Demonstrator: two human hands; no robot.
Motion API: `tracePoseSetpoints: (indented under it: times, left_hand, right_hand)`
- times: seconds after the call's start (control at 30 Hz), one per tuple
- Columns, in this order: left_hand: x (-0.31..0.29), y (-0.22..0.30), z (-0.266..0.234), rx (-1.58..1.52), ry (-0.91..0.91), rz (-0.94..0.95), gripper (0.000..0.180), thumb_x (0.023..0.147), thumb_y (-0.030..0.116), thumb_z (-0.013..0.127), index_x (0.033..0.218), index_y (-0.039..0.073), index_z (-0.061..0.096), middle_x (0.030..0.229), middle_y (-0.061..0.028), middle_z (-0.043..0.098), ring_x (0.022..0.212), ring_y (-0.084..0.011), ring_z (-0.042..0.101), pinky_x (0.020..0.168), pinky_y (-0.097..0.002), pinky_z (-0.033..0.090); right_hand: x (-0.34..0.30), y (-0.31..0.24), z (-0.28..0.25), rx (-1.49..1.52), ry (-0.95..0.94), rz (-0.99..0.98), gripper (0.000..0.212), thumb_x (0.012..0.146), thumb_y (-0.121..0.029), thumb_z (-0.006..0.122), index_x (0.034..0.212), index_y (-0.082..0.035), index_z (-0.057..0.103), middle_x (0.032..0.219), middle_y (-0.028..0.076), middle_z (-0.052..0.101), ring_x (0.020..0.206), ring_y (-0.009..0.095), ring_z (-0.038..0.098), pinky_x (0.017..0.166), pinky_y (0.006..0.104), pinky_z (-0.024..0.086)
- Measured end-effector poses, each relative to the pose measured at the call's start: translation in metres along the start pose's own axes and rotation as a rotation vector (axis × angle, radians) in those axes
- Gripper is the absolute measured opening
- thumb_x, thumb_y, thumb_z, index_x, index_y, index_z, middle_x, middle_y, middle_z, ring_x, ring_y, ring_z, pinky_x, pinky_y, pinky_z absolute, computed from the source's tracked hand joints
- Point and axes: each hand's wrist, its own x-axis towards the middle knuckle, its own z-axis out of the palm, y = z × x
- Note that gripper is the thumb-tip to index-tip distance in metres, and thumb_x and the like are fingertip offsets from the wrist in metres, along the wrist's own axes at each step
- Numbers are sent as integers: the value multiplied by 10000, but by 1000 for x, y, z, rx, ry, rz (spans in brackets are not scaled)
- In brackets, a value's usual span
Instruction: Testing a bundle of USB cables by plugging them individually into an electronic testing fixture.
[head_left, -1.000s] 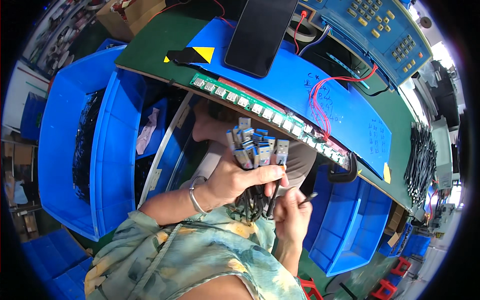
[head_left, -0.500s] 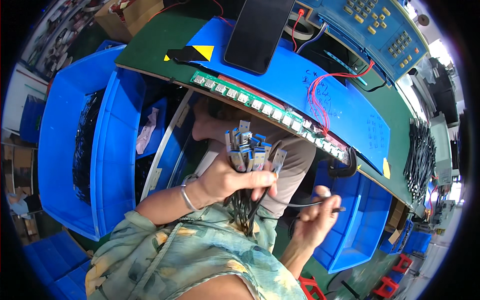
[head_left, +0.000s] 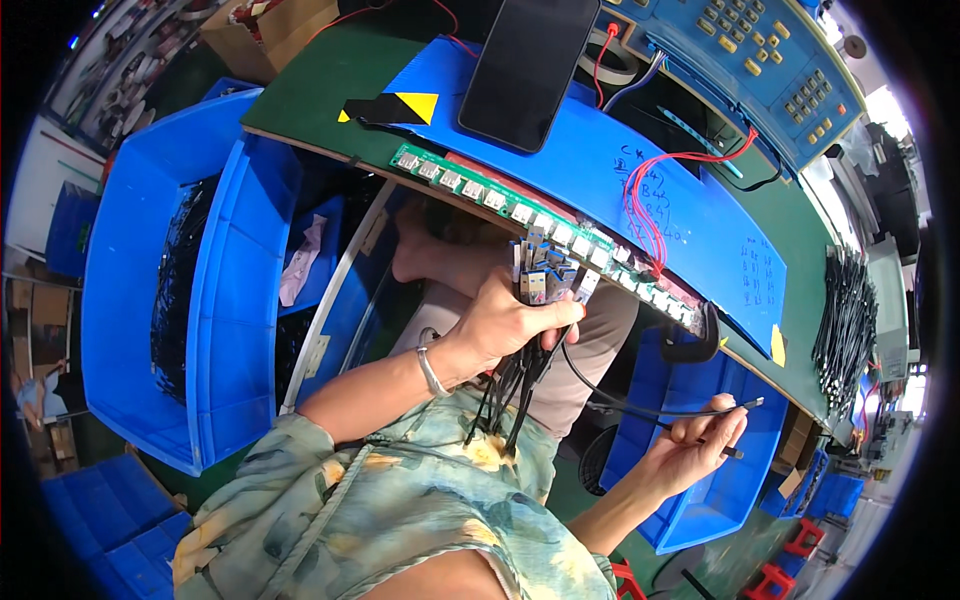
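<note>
My left hand is closed round a bunch of black USB cables. Their metal plugs with blue inserts stick up above the fist, and one plug is pinched apart at the thumb. Down to the lap hang the cable tails. My right hand, out to the right, is closed on black cable ends; a small plug tip and a second black end poke out past the fingers. A cable loops between both hands. Just beyond the bunch, a long green circuit board with a row of metal sockets runs along the table edge.
A phone lies on a blue sheet. Behind it stands a blue tester with buttons, with red wires. A black clamp grips the table edge. Black cables lie at right. Blue bins flank me.
My left hand and the bunch have moved up and right, closer to the circuit board. My right hand has moved out to the right, and the cable's plug tip now shows.
</note>
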Motion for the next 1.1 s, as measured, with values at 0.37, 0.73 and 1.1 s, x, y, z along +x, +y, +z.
tracePoseSetpoints:
  times: [0.37,0.73,1.1]
  left_hand:
    - [3,-4,4,32,89,62,82,733,75,609,683,23,571,571,-41,578,449,-70,496,404,-192,367]
    - [4,6,4,116,37,77,87,726,84,617,692,23,564,577,-57,574,435,-71,482,411,-188,355]
    - [13,7,9,60,78,69,91,705,60,613,642,28,555,554,-38,558,443,-70,486,408,-195,352]
  right_hand:
    - [-26,33,30,-378,-218,38,246,845,-101,431,607,-43,422,567,79,527,358,34,291,337,175,211]
    - [-27,52,39,-561,-354,-28,223,836,-35,468,619,8,490,570,60,523,435,26,330,402,171,248]
    - [-25,56,39,-571,-341,-26,206,836,-38,480,638,14,505,577,46,523,435,22,337,397,168,248]
